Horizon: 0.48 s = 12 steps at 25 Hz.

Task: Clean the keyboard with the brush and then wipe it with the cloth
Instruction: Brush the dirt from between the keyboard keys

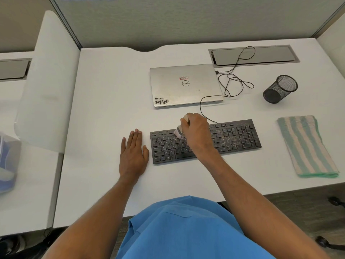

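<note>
The black keyboard (239, 137) lies at the centre of the frame on the white worktop (112, 90). Its long axis runs left to right, with the right end tilted slightly toward the top of the frame. The right hand (196, 133) reaches over its middle, fingers curled round a small brush (178, 132). The pale bristles point down and to the left onto the upper key rows of the left half, and the handle end pokes out above the knuckles. The left hand (133, 152) lies flat, fingers straight and together, on the worktop just beside the keyboard's left end; whether the thumb touches the edge cannot be told. A speckling of pale debris (231, 139) sits on the keys to the right of the brushing hand, around the enter and arrow blocks. The brushing therefore looks unfinished, and the strokes will probably need to work rightward along the long axis. The folded striped cloth (306, 146) lies untouched at the right of the frame, apart from the keyboard's right end, so the right hand is the nearer one for it. Above the keyboard sit a closed Dell laptop (184, 85), a looped black cable (233, 79) and a mesh pen cup (280, 89).
</note>
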{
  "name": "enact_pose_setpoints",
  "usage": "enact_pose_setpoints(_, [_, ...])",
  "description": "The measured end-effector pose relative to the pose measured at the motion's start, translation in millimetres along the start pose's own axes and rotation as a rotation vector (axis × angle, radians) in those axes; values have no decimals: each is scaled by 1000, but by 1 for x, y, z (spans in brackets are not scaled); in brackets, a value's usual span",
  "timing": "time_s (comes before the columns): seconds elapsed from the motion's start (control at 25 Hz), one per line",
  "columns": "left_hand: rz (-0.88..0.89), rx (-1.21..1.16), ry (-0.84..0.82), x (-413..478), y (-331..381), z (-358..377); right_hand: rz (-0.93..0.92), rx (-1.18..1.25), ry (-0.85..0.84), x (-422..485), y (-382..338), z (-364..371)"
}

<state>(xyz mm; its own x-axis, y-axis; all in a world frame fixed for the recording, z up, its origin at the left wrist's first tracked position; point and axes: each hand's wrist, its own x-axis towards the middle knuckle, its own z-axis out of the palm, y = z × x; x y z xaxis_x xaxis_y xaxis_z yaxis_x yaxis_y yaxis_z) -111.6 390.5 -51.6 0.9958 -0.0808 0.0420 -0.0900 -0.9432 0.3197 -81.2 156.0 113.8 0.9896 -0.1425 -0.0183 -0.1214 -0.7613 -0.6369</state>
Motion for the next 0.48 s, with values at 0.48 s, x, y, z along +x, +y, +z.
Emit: enact_pose_setpoints(0.48, [-2, -4, -1, 0, 0, 0, -3, 89, 6, -2, 1, 8])
